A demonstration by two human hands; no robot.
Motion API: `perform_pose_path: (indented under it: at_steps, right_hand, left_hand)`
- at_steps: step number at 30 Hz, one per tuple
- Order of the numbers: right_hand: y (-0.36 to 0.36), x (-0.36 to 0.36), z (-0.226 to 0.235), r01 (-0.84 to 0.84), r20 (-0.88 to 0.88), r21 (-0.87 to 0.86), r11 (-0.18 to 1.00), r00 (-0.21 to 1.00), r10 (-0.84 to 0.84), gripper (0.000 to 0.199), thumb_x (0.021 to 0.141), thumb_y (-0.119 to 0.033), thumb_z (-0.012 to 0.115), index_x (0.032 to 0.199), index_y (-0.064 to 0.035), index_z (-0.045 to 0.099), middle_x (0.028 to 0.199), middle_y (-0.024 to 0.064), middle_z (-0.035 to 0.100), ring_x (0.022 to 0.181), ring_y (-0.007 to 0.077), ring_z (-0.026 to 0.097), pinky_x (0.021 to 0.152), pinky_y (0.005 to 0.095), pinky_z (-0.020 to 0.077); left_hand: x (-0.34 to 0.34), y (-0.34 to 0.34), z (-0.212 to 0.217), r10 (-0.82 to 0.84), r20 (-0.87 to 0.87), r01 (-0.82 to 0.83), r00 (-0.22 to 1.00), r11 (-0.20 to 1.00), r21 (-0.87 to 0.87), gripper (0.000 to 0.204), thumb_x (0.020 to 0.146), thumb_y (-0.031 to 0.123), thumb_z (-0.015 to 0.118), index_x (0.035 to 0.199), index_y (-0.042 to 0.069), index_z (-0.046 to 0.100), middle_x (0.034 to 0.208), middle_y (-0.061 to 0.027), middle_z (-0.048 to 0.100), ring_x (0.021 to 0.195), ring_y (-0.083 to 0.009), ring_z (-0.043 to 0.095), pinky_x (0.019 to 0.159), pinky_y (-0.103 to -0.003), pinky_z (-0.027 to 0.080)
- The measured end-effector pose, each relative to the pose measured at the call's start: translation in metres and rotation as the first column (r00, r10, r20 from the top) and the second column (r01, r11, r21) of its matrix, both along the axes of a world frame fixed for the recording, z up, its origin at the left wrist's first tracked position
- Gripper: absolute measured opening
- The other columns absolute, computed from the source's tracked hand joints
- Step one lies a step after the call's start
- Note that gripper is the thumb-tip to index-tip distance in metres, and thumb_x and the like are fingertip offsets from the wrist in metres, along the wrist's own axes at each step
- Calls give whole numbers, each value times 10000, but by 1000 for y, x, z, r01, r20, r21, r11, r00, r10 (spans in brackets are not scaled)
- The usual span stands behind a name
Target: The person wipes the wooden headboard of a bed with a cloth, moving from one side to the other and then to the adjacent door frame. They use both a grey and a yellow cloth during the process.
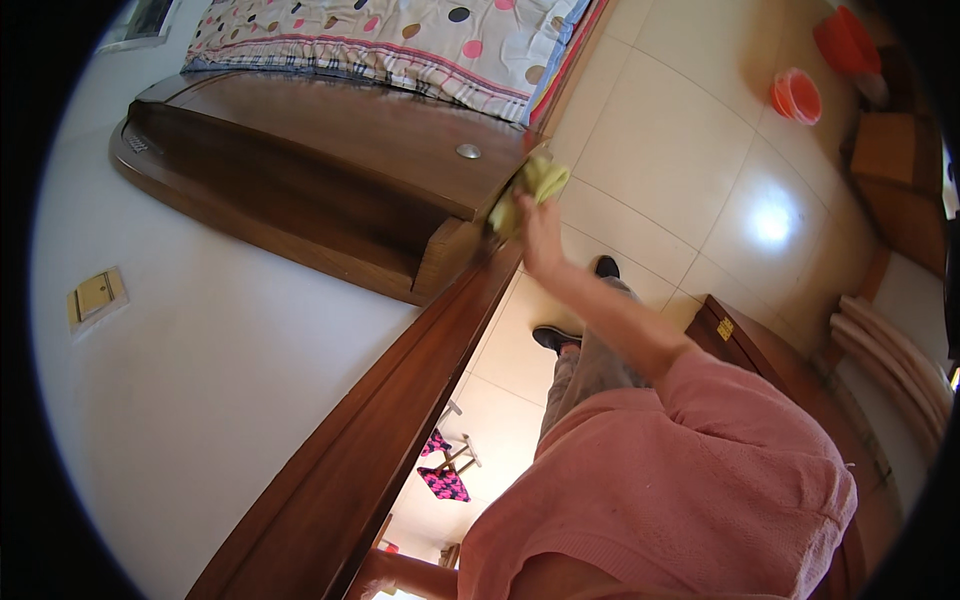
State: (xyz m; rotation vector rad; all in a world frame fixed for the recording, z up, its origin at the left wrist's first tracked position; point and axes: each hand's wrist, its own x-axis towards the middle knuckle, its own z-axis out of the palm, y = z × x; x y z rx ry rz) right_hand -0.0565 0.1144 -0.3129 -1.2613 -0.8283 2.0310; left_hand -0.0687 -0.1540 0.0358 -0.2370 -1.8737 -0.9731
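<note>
My right hand [541, 238] is wrapped round a crumpled yellow-green cloth [545, 178], with the arm stretched out. The cloth is against the end corner of a dark wooden headboard [330, 125], where a long reddish-brown wooden panel [390, 400] meets it. Motion blurs the cloth's lower part and the fingers a little. At the bottom edge, my left hand [374, 574] is beside the lower part of the long panel. Its fingers are too hidden to make out.
A bed with a dotted sheet [400, 40] adjoins the headboard. Red plastic basins [797, 97] stand on the tiled floor near a brown box [885, 148]. A wooden piece with a brass-coloured fitting [725, 328] is at right. A folding stool [444, 482] stands beyond the panel.
</note>
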Motion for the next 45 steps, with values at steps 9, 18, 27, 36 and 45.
perform_pose_path:
  at_steps: [9, 18, 27, 36, 45]
  right_hand:
    - [-15, -14, -74, -203, 319, 3, 979, 928, 192, 223, 948, -94, 557, 1137, 19, 596, 986, 113, 648, 901, 230, 626, 769, 367, 513]
    - [-2, 64, 51, -343, -357, -277, 897, 904, 235, 268, 871, -47, 636, 1117, 59, 640, 1003, 164, 704, 839, 268, 714, 686, 407, 601]
    - [-63, 223, 71, -42, -214, -197, 979, 977, -2, 377, 890, -49, 583, 1245, 73, 556, 1097, 159, 672, 981, 264, 689, 842, 391, 572]
    - [-195, 348, 52, 165, 171, -275, 947, 978, -121, 308, 866, -75, 644, 1139, 65, 621, 986, 138, 694, 863, 250, 698, 754, 381, 576]
    - [-257, 402, 11, -96, 34, -379, 921, 993, 117, 279, 985, -174, 633, 1235, -49, 627, 1184, 57, 662, 1038, 197, 655, 873, 351, 564]
  left_hand:
    - [1, -4, 6, -36, -46, 38, 998, 999, 37, 706, 1008, 527, 541, 1361, -65, 390, 1357, -220, 468, 1195, -271, 520, 997, -463, 479]
    - [3, -35, 9, -75, -153, 96, 985, 986, 135, 706, 1006, 538, 538, 1340, -72, 419, 1334, -221, 488, 1175, -267, 536, 982, -460, 491]
    - [11, -60, -28, -228, 86, 196, 970, 938, 285, 715, 1064, 488, 326, 1530, -48, 243, 1528, -210, 362, 1316, -283, 462, 1089, -429, 401]
    - [74, -260, -317, -14, 978, 919, 206, 346, -188, 518, 935, 214, 695, 1366, 0, 504, 1355, -220, 549, 1274, -382, 499, 1067, -480, 407]
    - [207, -313, -347, 417, 895, 971, -157, -98, 216, 276, 916, 293, 617, 1020, 39, 644, 1025, -158, 665, 942, -318, 650, 811, -432, 525]
